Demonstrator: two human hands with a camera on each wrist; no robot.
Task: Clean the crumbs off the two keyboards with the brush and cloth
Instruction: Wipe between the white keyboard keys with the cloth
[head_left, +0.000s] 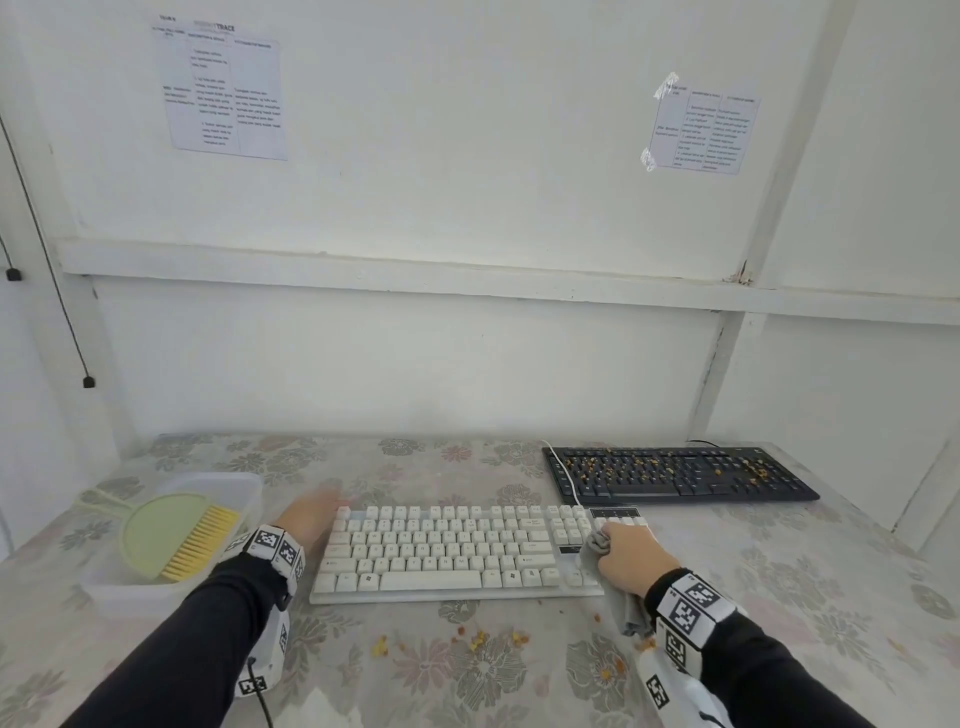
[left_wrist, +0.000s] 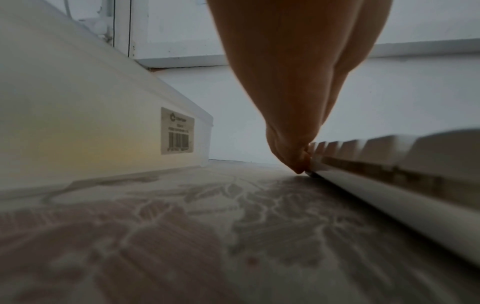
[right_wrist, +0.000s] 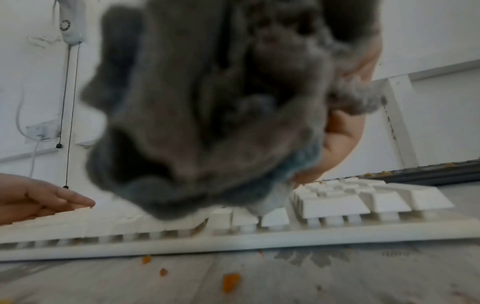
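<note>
A white keyboard lies in front of me on the table. My right hand grips a grey cloth bunched against the keyboard's right end; in the right wrist view the cloth fills the frame above the white keys. My left hand rests with straight fingers against the keyboard's left end, touching its edge. A black keyboard strewn with orange crumbs sits at the back right. The yellow-bristled green brush lies in a clear tub.
The clear plastic tub stands left of the white keyboard, its wall close to my left hand. Orange crumbs are scattered on the floral tablecloth in front of the keyboard. A white cable runs between the keyboards.
</note>
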